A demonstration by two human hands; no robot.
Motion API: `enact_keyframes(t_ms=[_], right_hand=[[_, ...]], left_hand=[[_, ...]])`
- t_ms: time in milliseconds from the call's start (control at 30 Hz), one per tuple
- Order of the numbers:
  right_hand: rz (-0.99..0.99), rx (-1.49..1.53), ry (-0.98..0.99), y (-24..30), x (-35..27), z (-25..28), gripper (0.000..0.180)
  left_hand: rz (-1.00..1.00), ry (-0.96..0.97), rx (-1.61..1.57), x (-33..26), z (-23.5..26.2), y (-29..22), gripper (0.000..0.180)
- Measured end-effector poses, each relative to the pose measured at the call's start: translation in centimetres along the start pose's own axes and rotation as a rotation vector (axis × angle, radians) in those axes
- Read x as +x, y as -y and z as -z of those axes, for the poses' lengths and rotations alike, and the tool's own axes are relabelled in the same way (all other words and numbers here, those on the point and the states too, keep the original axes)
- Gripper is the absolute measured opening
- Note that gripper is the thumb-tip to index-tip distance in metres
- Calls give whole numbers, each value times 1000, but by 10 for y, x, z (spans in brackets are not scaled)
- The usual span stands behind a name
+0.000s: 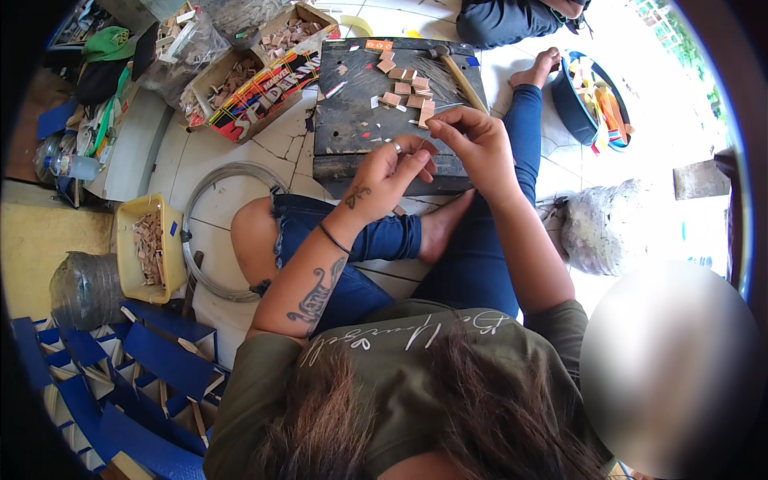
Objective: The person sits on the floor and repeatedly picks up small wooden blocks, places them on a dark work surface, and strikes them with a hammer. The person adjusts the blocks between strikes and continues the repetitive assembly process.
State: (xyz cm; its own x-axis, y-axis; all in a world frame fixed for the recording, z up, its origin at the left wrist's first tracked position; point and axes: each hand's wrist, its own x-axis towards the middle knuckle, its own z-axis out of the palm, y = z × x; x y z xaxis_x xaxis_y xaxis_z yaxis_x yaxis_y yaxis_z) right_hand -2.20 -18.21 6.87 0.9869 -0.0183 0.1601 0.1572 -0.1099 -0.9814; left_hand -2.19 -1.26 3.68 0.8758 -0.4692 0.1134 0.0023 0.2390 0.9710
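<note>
My left hand, with a ring on one finger, is held over the near edge of a dark low work block. Its thumb and fingertips are pinched together on something too small to make out. Close beside it, my right hand also pinches with thumb and forefinger. A thin wire-like line shows by its fingertips, but I cannot tell what it is. Small wooden blocks lie scattered on the dark surface beyond my hands. A hammer with a wooden handle rests at the block's right side.
Left of the work block stands a printed cardboard box of wooden pieces. A wire coil and yellow tub lie nearer, with blue panels at lower left. A dark blue basin stands right; another person's legs are ahead.
</note>
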Motion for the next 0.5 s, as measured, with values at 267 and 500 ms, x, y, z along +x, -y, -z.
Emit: enact_keyframes(t_ms=[267,500], right_hand=[[-6,-110,55,5,0,8,19],[-63,-65,150,17,0,14,22]], left_hand=[[-21,-6,149,-4,-4,9,35],[-50,51,197,-3,0,3,35]])
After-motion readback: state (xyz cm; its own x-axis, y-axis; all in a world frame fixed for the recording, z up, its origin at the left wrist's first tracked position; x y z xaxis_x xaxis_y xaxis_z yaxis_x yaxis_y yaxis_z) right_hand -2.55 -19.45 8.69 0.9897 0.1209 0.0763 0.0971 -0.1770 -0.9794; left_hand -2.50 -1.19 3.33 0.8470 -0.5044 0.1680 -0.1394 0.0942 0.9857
